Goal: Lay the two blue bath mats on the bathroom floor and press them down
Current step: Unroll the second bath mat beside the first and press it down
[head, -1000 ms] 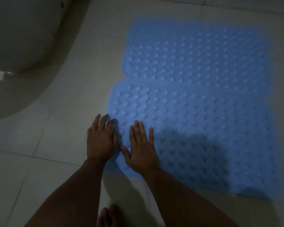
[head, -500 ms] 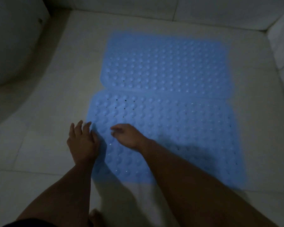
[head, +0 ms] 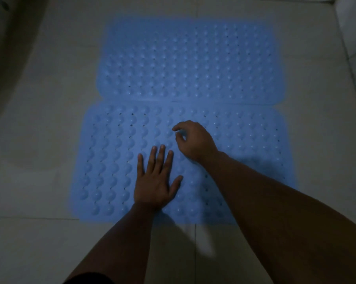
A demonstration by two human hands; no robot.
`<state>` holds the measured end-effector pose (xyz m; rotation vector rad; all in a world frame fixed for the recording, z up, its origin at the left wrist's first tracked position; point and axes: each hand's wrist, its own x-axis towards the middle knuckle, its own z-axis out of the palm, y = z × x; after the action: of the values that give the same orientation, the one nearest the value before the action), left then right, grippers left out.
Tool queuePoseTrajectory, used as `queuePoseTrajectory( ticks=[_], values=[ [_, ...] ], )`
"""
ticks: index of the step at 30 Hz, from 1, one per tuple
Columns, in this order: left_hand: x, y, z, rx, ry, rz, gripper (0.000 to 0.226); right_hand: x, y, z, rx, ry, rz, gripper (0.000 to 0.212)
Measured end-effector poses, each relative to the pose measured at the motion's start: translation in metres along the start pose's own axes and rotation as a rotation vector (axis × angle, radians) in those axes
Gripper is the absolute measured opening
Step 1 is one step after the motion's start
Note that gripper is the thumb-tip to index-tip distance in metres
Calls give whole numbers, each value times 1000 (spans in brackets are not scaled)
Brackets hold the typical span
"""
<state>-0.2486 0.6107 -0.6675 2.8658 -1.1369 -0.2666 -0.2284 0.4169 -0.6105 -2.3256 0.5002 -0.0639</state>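
Note:
Two blue bath mats with raised bumps and small holes lie flat on the tiled floor, long edges meeting. The far mat (head: 189, 60) sits toward the wall; the near mat (head: 111, 160) lies closer to me. My left hand (head: 155, 181) rests flat on the near mat, fingers straight and spread. My right hand (head: 193, 140) hovers over or touches the near mat's middle, fingers loosely curled and holding nothing.
A white toilet base (head: 7, 37) curves along the left edge. A wall or tiled step (head: 353, 21) rises at the right. Pale floor tiles (head: 39, 242) surround the mats. The room is dim.
My left hand has moved from the near mat's left edge onto its middle and lies flat. My right hand has shifted rightward and farther along the mat.

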Motion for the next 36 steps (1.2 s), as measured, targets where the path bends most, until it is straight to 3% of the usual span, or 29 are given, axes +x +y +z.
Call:
queuePoseTrajectory(
  ticks=[3, 10, 15, 18, 22, 26, 36],
  values=[
    [3, 3, -3, -4, 21, -5, 84, 4, 8, 5, -24, 127, -54, 25],
    [8, 2, -1, -24, 2, 11, 85, -7, 10, 7, -31, 95, -64, 22],
    [14, 12, -13, -131, 12, -114, 60, -33, 18, -16, -136, 42, 10, 21],
    [28, 10, -28, -132, 142, -185, 44, -51, 23, -25, -170, -15, 74, 24],
    [32, 3, -33, -94, 184, -142, 36, -79, 27, -7, -276, 24, 12, 45],
    [29, 1, -24, -53, 209, -6, 39, -118, 43, 31, -501, -60, 68, 70],
    [47, 1, -28, -56, 247, -30, 45, -124, 51, 38, -511, -4, 59, 75]
  ],
)
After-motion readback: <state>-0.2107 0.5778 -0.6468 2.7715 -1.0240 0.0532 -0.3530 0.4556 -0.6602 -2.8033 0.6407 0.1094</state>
